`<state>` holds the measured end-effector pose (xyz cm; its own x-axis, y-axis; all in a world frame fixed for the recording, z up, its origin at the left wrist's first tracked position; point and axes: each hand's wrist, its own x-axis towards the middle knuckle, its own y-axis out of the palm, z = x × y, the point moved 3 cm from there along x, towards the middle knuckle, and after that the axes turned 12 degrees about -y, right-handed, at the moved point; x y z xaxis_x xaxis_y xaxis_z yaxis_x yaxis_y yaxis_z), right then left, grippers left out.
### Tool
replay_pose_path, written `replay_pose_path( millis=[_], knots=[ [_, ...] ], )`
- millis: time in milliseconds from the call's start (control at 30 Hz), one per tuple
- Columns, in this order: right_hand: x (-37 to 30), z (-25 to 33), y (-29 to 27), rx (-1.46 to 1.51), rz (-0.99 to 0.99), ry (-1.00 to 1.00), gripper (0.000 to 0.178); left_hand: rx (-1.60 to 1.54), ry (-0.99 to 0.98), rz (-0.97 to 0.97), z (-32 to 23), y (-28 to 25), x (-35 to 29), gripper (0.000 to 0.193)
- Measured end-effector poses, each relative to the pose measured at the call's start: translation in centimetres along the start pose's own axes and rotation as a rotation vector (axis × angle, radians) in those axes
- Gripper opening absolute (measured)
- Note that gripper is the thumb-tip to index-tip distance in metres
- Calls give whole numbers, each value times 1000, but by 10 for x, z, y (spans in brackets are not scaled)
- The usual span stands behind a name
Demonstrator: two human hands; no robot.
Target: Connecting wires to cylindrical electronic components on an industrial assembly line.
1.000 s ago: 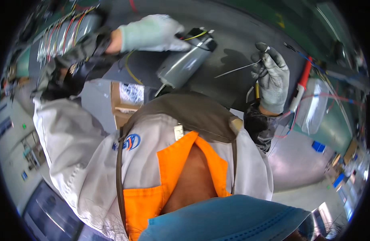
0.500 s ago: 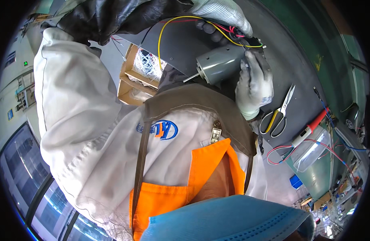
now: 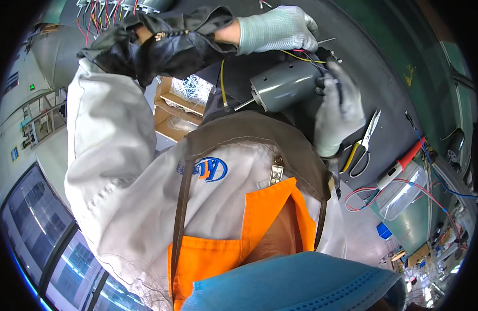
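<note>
A grey cylindrical motor lies on the dark work surface, its thin shaft pointing toward my apron. Yellow, red and black wires come off its far-right end; one stretch of yellow wire hangs below my left forearm. My left hand, in a pale knit glove, is closed above the motor's wire end. From its pinched fingertips sticks a thin pale strip. Gloved and slightly blurred, my right hand is beside the motor's wire end with its fingers curled. A dark wire runs up to those fingers, and what they grip is hidden.
Scissors with black and yellow handles lie right of my right hand. Beyond them is a red-tipped tool on a cable. A cardboard box holds white strips, left of the motor. Several wired grey motors stand at upper left.
My left forearm has shifted and now covers much of the yellow wire's loop. The pale strip has come into sight at my left fingertips. My right hand has moved slightly right and down.
</note>
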<state>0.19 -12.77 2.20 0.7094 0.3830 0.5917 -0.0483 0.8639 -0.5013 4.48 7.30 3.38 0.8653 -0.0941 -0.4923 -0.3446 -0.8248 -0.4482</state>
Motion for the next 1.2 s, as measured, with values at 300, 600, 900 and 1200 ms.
replay_pose_path(
  millis=[300,600,900,1200],
  knots=[
    [32,-18,-4,819,-188,627,39,140,17,-152,-8,16,-5,37],
    [36,-21,-8,755,-159,666,42,245,278,-263,-9,23,-7,32],
    [32,-28,-20,841,-112,675,46,89,52,-141,-24,31,-4,29],
    [26,-29,-16,924,-228,616,46,207,243,-273,-17,32,-5,26]
  ],
)
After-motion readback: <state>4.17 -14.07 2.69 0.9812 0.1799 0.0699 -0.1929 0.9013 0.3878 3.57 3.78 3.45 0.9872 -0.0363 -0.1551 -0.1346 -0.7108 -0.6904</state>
